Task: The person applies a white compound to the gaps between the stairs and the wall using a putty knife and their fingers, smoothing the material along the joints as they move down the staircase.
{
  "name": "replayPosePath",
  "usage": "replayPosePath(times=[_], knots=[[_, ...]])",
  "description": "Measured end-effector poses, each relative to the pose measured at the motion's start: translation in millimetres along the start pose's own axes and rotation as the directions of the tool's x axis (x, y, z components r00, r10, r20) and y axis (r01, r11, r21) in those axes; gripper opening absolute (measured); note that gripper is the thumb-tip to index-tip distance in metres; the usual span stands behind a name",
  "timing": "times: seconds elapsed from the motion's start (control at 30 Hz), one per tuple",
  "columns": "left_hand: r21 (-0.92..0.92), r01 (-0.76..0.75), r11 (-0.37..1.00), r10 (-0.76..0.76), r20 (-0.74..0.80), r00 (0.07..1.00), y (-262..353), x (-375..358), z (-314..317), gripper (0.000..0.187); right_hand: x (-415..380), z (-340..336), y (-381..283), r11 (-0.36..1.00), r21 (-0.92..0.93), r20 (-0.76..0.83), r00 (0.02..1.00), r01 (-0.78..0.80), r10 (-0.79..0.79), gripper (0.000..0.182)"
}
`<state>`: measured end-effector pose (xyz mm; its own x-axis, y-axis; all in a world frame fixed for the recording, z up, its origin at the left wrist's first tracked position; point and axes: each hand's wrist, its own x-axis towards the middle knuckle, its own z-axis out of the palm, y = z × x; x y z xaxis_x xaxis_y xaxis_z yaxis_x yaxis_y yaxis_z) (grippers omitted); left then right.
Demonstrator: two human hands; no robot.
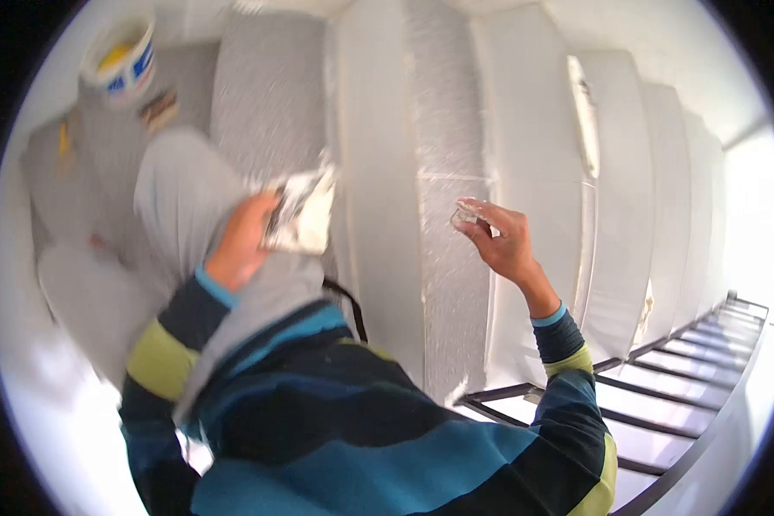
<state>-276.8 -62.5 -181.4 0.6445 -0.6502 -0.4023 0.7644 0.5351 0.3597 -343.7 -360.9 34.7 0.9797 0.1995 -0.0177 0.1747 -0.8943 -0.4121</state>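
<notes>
Left hand (241, 236) closed on paste-smeared board (314, 215). Right hand (509, 248) pinches small whitish piece (463, 218) between thumb and fingers, above grey step (452, 301), well apart from board. Looks like mid-step paste handling; calls for steady board, firm pinch. Bucket (129, 76) beyond left grip. Pinched piece blurred, kind unclear; left fingers partly hidden by board.

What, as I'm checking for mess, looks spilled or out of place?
An off-white patch stands out on the stairs beyond the right hand; it looks like smeared paste against smooth grey. The bucket looks upright.
</notes>
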Motion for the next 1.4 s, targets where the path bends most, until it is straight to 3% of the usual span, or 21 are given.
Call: replayPosePath(times=[0.1, 0.17, 0.2, 0.23, 0.27, 0.4, 0.43, 0.5, 0.53, 0.7, 0.77, 0.8, 0.9, 0.97, 1.0, 1.03, 1.07, 1.1, 1.2, 1.33, 1.4], knots=[[-0.008, 0.053, 0.999, -0.054, -0.100, 0.994, -2.1, 8.2, -4.6, 0.022, 12.3, -50.8, 31.4, 0.976, -0.201, -0.330, 0.944, -0.084, 0.013, 0.030], [0.018, 0.052, 0.998, -0.050, -0.075, 0.996, -5.0, 12.4, -11.7, 0.022, 18.1, -99.5, 68.9, 0.961, -0.244, -0.603, 0.796, -0.129, -0.046, 0.022], [0.002, 0.062, 0.998, -0.062, -0.083, 0.995, -1.1, 10.4, -12.0, 0.023, 14.6, -136.3, 84.0, 0.882, -0.361, -0.620, 0.785, -0.303, 0.016, 0.019], [0.025, 0.060, 0.998, -0.058, -0.073, 0.996, 2.2, 9.8, -9.0, 0.023, 26.5, -154.8, 70.3, 0.919, -0.328, -0.756, 0.644, -0.219, -0.116, 0.021], [0.027, 0.075, 0.997, -0.073, -0.088, 0.994, 4.2, 9.1, -4.8, 0.023, 28.6, -176.0, 76.9, 0.936, -0.203, -0.858, 0.513, -0.288, -0.029, 0.025], [0.020, 0.088, 0.996, -0.087, -0.069, 0.994, 9.4, 5.6, 7.2, 0.026, 22.7, -243.1, 141.2, 0.953, -0.102, -0.936, 0.351, -0.286, 0.005, 0.027], [0.030, 0.088, 0.996, -0.086, -0.065, 0.994, 9.8, 5.7, 6.8, 0.026, 19.8, -249.6, 157.7, 0.953, -0.098, -0.940, 0.341, -0.288, 0.006, 0.027], [0.021, 0.083, 0.996, -0.081, -0.097, 0.992, 7.6, 7.3, 3.3, 0.028, 13.6, -258.4, 192.8, 0.754, -0.237, -0.846, 0.511, -0.613, 0.149, 0.035], [0.026, 0.083, 0.996, -0.080, -0.095, 0.992, 6.9, 7.9, 0.6, 0.028, 3.9, -267.9, 232.5, 0.707, -0.198, -0.696, 0.605, -0.679, 0.387, 0.042], [0.023, 0.047, 0.999, -0.045, -0.080, 0.996, 4.7, 6.8, 2.5, 0.029, 8.0, -264.6, 219.9, 0.501, -0.322, -0.789, 0.520, -0.803, 0.326, 0.043], [-0.011, 0.058, 0.998, -0.059, -0.041, 0.997, 0.8, 11.6, -8.6, 0.029, 1.1, -269.7, 252.6, 0.536, -0.617, -0.660, 0.750, -0.577, 0.047, 0.043], [0.021, 0.040, 0.999, -0.039, -0.032, 0.999, -0.1, 9.7, -9.6, 0.028, 7.1, -262.6, 232.8, 0.586, -0.618, -0.607, 0.792, -0.524, 0.070, 0.042], [-0.007, 0.047, 0.999, -0.047, -0.061, 0.997, -5.4, 17.3, -22.5, 0.026, 33.9, -167.2, 93.0, 0.830, -0.308, -0.617, 0.762, -0.465, 0.198, 0.039], [0.010, 0.082, 0.997, -0.081, -0.098, 0.992, 4.3, 13.4, -4.9, 0.025, 21.8, -120.9, 75.8, 0.869, -0.494, -0.161, 0.980, 0.019, -0.113, 0.041], [-0.015, 0.091, 0.996, -0.092, -0.115, 0.989, 5.4, 9.5, -3.1, 0.025, 14.1, -89.7, 44.6, 0.927, -0.376, 0.032, 0.999, -0.008, 0.022, 0.045], [0.075, 0.012, 0.997, -0.002, -0.128, 0.992, 2.8, 7.5, -1.0, 0.025, 10.8, -63.2, 9.9, 0.976, -0.209, 0.278, 0.953, -0.063, 0.121, 0.046], [0.163, -0.065, 0.985, 0.086, -0.127, 0.988, -1.1, 7.0, 2.9, 0.026, 3.6, -40.4, -2.4, 0.998, -0.070, 0.431, 0.902, 0.001, 0.029, 0.044], [0.127, -0.057, 0.990, 0.073, -0.125, 0.989, -1.8, 7.8, -0.2, 0.026, 0.8, -26.9, -14.3, 0.990, -0.056, 0.637, 0.759, -0.132, 0.137, 0.055], [-0.089, 0.041, 0.995, -0.038, 0.031, 0.999, 2.1, 16.5, 3.9, 0.028, -17.0, 2.4, -4.1, 0.995, -0.063, 0.729, 0.685, 0.072, -0.003, 0.067], [-0.020, 0.035, 0.999, -0.037, -0.106, 0.994, 6.2, 3.9, 16.8, 0.029, -34.0, 16.3, 0.6, 0.991, -0.048, 0.775, 0.630, 0.125, -0.042, 0.069], [0.058, 0.016, 0.998, -0.021, 0.088, 0.996, 4.1, 8.0, -5.3, 0.033, -38.0, 18.3, 3.5, 0.957, -0.200, 0.800, 0.598, 0.209, 0.037, 0.070]])
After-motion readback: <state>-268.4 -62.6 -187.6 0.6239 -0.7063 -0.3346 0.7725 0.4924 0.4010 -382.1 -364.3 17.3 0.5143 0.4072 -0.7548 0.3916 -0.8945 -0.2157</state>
